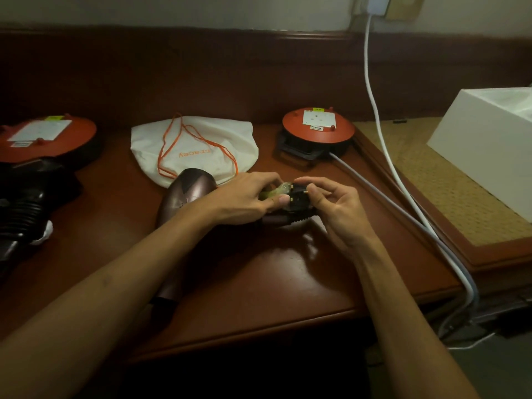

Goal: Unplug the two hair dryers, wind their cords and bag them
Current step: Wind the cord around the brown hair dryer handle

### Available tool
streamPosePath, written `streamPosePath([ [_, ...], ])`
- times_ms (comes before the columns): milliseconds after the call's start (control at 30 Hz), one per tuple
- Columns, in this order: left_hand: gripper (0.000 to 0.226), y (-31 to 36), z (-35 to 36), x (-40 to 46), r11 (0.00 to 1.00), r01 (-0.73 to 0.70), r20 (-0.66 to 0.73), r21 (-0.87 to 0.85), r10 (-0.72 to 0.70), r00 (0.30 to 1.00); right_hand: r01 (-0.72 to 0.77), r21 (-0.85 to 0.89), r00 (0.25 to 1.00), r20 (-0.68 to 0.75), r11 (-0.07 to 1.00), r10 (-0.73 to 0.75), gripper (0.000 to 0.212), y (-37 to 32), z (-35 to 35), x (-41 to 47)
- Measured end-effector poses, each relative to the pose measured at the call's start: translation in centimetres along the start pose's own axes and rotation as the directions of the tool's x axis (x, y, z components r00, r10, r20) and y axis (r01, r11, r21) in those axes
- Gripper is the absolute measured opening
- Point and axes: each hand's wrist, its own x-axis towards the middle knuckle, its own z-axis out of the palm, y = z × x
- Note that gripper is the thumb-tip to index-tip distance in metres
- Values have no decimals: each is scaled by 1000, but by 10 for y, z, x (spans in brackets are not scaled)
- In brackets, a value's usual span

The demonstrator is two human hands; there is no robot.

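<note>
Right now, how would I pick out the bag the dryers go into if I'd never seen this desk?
Start at the brown desk and look to its back edge, between the two red cord reels. The bag lies flat there, just behind the dryer both hands are working at. It is the only white cloth thing, with an orange drawstring looped over it and orange lettering.

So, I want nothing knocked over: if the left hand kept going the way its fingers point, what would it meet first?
Probably the right hand: the left hand points right, across the plug both hold.
</note>
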Motion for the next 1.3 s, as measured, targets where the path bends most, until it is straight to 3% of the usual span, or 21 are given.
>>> streamPosePath([
  [167,53,5,0,0,998,-6,93,66,0,996,52,-197,997,-45,979,-62,24,3,5,0],
  [333,53,5,0,3,992,48,121,121,-63,991,76,-418,996,-9,905,-87,30,11,-8,-1],
  [500,61,10,-5,1,990,79,137,116,-94,986,36,-347,998,-28,937,-49,32,11,-3,-2],
  [600,75,21,-25,-9,995,53,51,84,-57,997,110,-393,994,35,913,-105,32,3,4,-2],
  [700,79,30,-52,-34,973,67,-174,219,-29,984,114,-579,990,129,807,-47,28,-5,7,-5],
  [733,80,30,-57,-47,946,138,-264,292,-59,963,126,-633,990,128,764,-58,22,-8,7,-5],
  [800,89,26,-58,-77,842,392,-381,370,-247,891,170,-715,984,155,678,-83,18,-22,11,-6],
  [900,108,20,-41,-113,697,653,-341,295,-562,754,216,-891,975,216,400,-48,39,-42,29,2],
  [967,111,20,-23,-120,691,689,-328,221,-612,719,229,-923,973,226,310,-47,40,-50,42,10],
  [1033,103,19,-8,-120,697,681,-409,226,-567,715,239,-889,957,284,390,62,43,-55,55,12],
  [1100,93,17,0,-117,726,648,-459,229,-507,730,217,-857,902,360,467,241,66,-54,61,9],
  [1167,89,15,2,-112,762,595,-431,253,-462,775,216,-866,871,379,450,313,72,-48,60,-1],
  [1300,82,21,14,-88,793,487,-422,366,-325,846,156,-907,904,290,392,312,58,-39,43,-24],
])
